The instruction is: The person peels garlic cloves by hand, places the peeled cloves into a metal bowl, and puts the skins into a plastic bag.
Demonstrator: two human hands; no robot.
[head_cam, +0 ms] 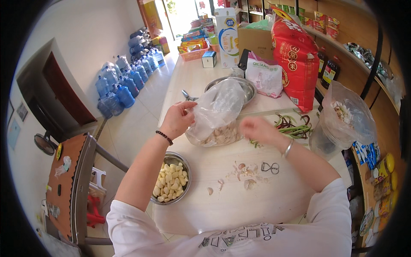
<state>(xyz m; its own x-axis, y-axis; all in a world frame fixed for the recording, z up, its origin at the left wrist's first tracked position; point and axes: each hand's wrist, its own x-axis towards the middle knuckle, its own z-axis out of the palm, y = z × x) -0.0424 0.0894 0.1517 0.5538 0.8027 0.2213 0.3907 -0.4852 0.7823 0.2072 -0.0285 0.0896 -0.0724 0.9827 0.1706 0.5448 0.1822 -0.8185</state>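
A clear plastic bag (218, 109) of unpeeled garlic cloves (221, 135) lies on the pale table in front of me. My left hand (179, 120) is at the bag's left side, its fingertips at the plastic; whether they grip it is not clear. At the bag's right, my right hand (258, 128) is blurred, its fingers curled, and I cannot tell if it holds anything. Peeled garlic cloves (171, 180) fill a steel bowl (189, 175) at the left table edge. Garlic skins and a few cloves (244, 172) lie scattered nearer me, beside small black-handled scissors (270, 168).
Behind the bag are a steel basin (253, 93) and metal pliers or shears (189, 96). Green and dark long beans (293, 128) lie at right, near a bag-lined bin (327, 135). A red rice sack (297, 64), a printed pouch (264, 75) and boxes stand at the back.
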